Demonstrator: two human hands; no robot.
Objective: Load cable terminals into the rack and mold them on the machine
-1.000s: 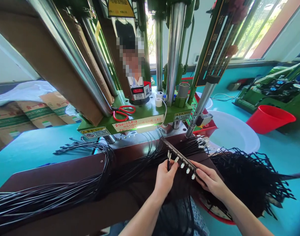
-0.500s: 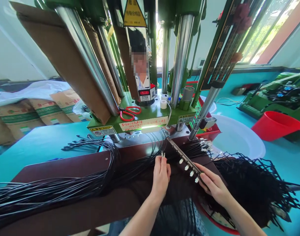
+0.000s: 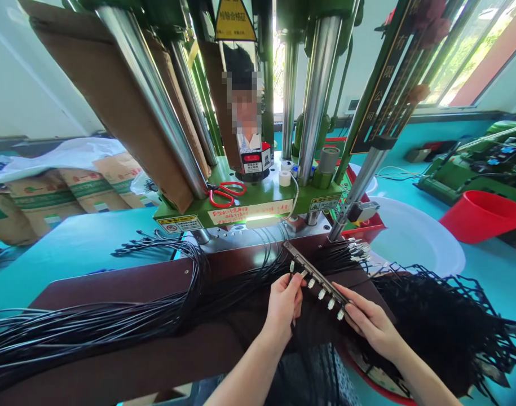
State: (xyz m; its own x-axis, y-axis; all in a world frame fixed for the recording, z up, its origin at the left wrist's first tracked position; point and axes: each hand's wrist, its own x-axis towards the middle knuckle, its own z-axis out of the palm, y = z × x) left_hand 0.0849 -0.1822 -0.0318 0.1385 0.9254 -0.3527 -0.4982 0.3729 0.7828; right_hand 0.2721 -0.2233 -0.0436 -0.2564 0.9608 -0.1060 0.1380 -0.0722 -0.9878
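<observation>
My right hand (image 3: 373, 322) grips the near end of a long, narrow metal bar (image 3: 314, 267), which slants away over the brown worktop. Several small silver cable connectors (image 3: 322, 294) stick out along the bar's left side. My left hand (image 3: 285, 301) is closed, thumb against fingers, on a black cable with a silver connector (image 3: 304, 274) held at the bar's edge. Another connector (image 3: 292, 265) stands up by those fingertips; whether it is also held I cannot tell. Whether the pinched connector is seated in the bar is not clear.
A green press (image 3: 274, 197) with steel columns stands ahead, red-handled scissors (image 3: 226, 193) on it. Black cables (image 3: 114, 332) run along the worktop (image 3: 126, 366) at left. A dark heap of cables (image 3: 444, 327) fills the right side, near a white tub (image 3: 435, 242).
My left hand has moved right and brought its connector from beside the bar up to the bar's edge. My right hand still holds the bar in nearly the same place.
</observation>
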